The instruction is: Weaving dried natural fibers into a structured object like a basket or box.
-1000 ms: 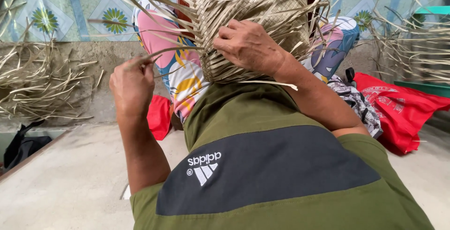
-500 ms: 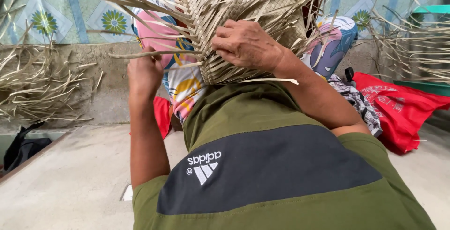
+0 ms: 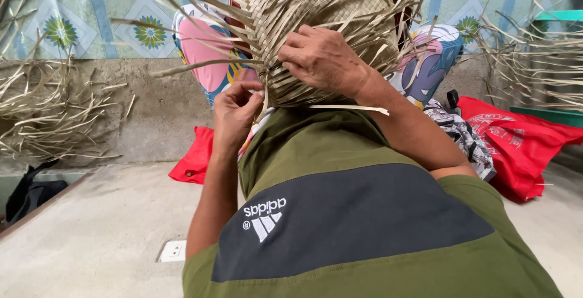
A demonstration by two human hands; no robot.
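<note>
— Straw-coloured strips everywhere. What is being held?

— A half-woven mat (image 3: 316, 13) of flat dried leaf strips, propped on the person's lap against the olive shirt (image 3: 316, 146). Loose strip ends fan out from its woven part on all sides.

— And the right hand?

— The right hand (image 3: 325, 61) lies flat-curled over the mat's lower edge, fingers (image 3: 297, 42) bent and pressed onto the weave, pinning it. Nothing is enclosed in it that I can make out.

— The left?

— The left hand (image 3: 235, 111) is just below the mat's lower left corner, fingertips pinched together on a single thin strip (image 3: 265, 94) that hangs from the weave.

— What lies around?

— A red bag (image 3: 522, 143) on the floor to the right, with a patterned grey cloth (image 3: 464, 137) beside it. A red cloth (image 3: 195, 159) shows behind the left forearm. Heaps of loose strips (image 3: 48, 110) sit at the left by a tiled wall (image 3: 67, 25), and more at the far right. A dark strap bag (image 3: 30, 192) lies low at the left, and a white socket plate (image 3: 173, 250) is set in the concrete floor (image 3: 91, 225).
</note>
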